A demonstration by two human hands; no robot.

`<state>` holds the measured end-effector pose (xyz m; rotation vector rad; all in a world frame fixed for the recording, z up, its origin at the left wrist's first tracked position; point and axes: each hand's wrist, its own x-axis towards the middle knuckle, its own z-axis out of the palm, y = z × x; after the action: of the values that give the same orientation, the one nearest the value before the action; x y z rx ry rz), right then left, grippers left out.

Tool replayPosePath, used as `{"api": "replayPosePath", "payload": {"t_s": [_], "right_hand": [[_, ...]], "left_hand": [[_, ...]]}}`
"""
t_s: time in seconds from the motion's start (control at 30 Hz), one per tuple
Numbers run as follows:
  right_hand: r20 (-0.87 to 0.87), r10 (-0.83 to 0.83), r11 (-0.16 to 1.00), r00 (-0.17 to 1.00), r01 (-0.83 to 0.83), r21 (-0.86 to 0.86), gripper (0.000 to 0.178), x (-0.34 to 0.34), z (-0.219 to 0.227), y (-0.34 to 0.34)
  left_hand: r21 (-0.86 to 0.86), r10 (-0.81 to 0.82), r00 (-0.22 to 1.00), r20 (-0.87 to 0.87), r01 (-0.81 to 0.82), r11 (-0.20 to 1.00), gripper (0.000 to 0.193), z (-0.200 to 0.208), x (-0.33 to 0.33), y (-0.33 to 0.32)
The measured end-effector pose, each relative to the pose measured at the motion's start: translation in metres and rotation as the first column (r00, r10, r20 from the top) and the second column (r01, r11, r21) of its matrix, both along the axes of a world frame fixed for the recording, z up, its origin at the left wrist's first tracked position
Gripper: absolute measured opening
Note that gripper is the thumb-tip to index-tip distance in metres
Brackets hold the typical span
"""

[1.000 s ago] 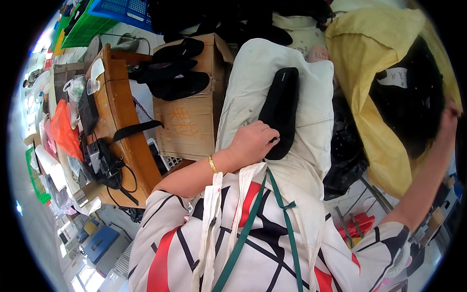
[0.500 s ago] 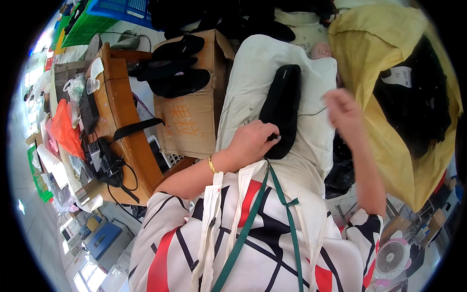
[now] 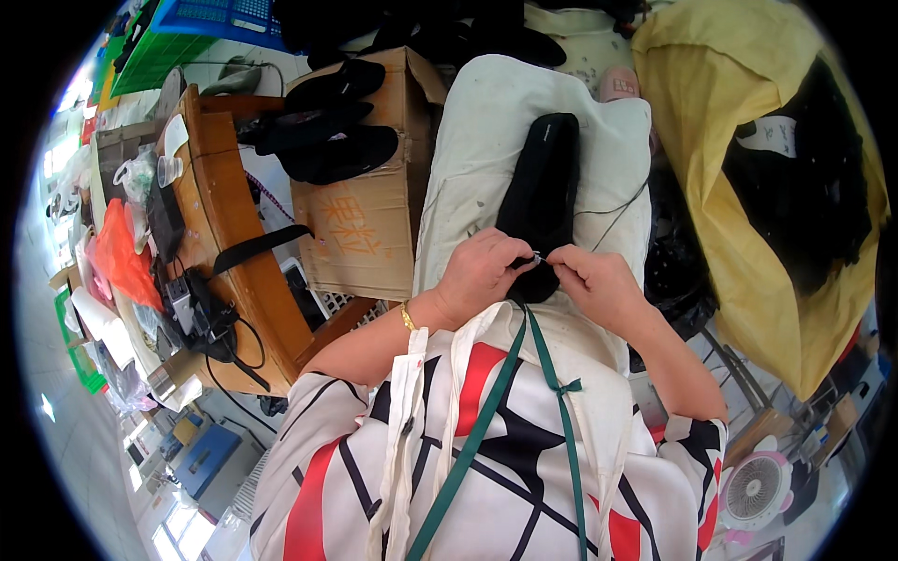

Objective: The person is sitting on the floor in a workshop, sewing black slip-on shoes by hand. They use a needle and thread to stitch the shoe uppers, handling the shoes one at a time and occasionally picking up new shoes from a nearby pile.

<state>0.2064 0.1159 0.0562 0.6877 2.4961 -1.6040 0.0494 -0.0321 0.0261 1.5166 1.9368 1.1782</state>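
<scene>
A black cloth shoe (image 3: 547,168) lies lengthwise on the white cloth-covered pad over my lap, its near end toward me. My left hand (image 3: 482,273) is closed, with thumb and forefinger pinching the shoe's near edge. Close beside it, my right hand (image 3: 599,288) is closed in a pinch, fingertips almost meeting the left ones at the same edge. A tiny shiny bit (image 3: 538,259) shows between the fingertips, too small to name. A dark thread (image 3: 617,217) loops out over the pad to the right of the shoe.
Several black shoes (image 3: 346,154) rest on a cardboard box (image 3: 351,234) at the left, next to a wooden table (image 3: 224,215). To the right stands a yellow sack (image 3: 697,75) holding black items. A pink fan (image 3: 756,491) is at the lower right.
My right hand has come back from the far right of the pad to the shoe's near edge. The thread, stretched toward that hand before, now lies in a slack loop.
</scene>
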Motion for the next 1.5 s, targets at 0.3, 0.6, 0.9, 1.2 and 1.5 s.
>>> {"api": "replayPosePath", "payload": {"t_s": [0.3,0.6,0.9,1.2,1.5], "right_hand": [[-0.002,0.045,0.999,0.999,-0.045,0.020,0.015,0.001,-0.002,0.003],[-0.042,0.044,0.989,0.998,-0.037,0.144,0.007,-0.005,-0.007,-0.012],[-0.072,0.020,0.953,0.997,0.002,0.302,0.011,-0.007,-0.019,-0.031],[-0.137,-0.039,0.963,0.990,0.074,0.260,0.012,-0.007,-0.024,-0.033],[0.040,-0.064,0.988,0.997,0.070,-0.140,0.010,-0.002,-0.009,-0.016]], "left_hand": [[0.024,-0.031,0.999,-0.022,0.031,0.999,0.028,-0.002,-0.002,0.000],[0.066,-0.098,0.986,-0.135,0.107,0.992,0.036,-0.002,-0.003,0.000],[-0.025,0.034,0.989,-0.144,-0.038,0.999,0.034,-0.001,0.001,-0.007],[-0.073,0.070,0.997,0.011,-0.069,0.995,0.032,-0.008,0.003,-0.011],[-0.038,0.071,0.997,0.013,-0.070,0.997,0.031,-0.010,0.001,-0.011]]}}
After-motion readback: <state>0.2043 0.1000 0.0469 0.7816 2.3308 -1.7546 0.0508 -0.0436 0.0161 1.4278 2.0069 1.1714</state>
